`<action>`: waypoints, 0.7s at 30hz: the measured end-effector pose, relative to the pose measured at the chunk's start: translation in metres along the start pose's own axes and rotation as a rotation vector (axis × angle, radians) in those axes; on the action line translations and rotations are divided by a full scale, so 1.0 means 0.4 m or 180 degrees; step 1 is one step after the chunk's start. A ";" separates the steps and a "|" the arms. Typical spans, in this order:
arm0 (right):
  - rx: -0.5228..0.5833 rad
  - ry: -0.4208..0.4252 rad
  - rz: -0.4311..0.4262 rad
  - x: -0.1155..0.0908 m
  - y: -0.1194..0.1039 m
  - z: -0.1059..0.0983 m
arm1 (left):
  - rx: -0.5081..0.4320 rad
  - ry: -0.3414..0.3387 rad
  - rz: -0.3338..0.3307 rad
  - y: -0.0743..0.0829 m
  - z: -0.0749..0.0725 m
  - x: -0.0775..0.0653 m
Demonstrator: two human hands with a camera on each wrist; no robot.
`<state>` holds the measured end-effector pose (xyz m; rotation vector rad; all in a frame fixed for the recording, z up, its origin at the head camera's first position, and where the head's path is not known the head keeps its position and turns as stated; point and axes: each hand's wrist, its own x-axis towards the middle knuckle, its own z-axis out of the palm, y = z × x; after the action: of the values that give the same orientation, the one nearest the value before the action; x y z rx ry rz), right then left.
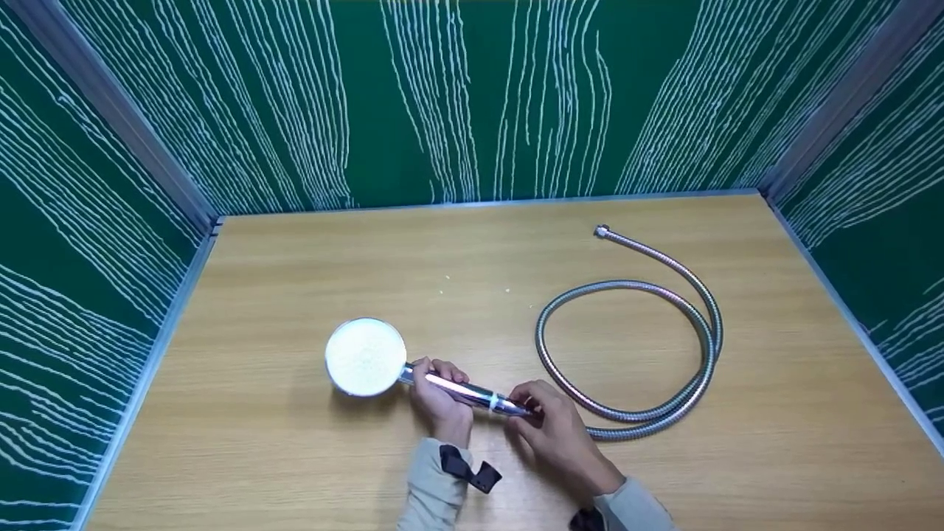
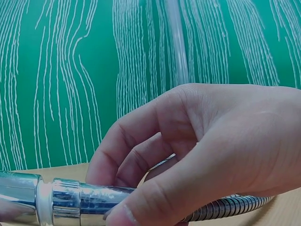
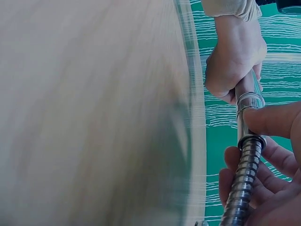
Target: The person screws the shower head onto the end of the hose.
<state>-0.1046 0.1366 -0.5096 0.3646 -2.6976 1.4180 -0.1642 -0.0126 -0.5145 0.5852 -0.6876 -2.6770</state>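
Note:
My left hand (image 1: 442,402) grips the chrome handle of a shower head (image 1: 365,357), whose round white face is turned up on the left. At the handle's lower end, my right hand (image 1: 554,431) pinches the smooth conical nut (image 3: 242,123) of a metal shower hose (image 1: 623,284) between thumb and fingers. In the left wrist view, a white ring (image 2: 45,203) shows between the handle and the nut. The ribbed hose leaves the nut beneath my right palm and lies in a loop on the table.
The hose's other end, a small hex nut (image 1: 602,231), lies toward the back of the wooden table (image 1: 332,258). A few white crumbs dot the tabletop. Green panels (image 1: 398,96) with white wavy lines and grey frame posts (image 1: 125,110) enclose it at the back and sides.

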 end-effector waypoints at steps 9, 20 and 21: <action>-0.0196 0.0091 -0.0255 0.000 0.010 0.000 | 0.0022 -0.0012 0.0029 -0.003 -0.003 0.004; -0.0238 0.0054 -0.0168 0.001 0.007 -0.004 | 0.0091 -0.0054 0.0072 -0.005 -0.005 0.005; -0.0242 0.0052 -0.0165 0.001 0.007 -0.004 | 0.0093 -0.0044 0.0061 -0.005 -0.005 0.006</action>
<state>-0.1058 0.1393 -0.5107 0.4121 -2.6989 1.2954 -0.1656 -0.0127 -0.5180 0.5652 -0.7338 -2.6600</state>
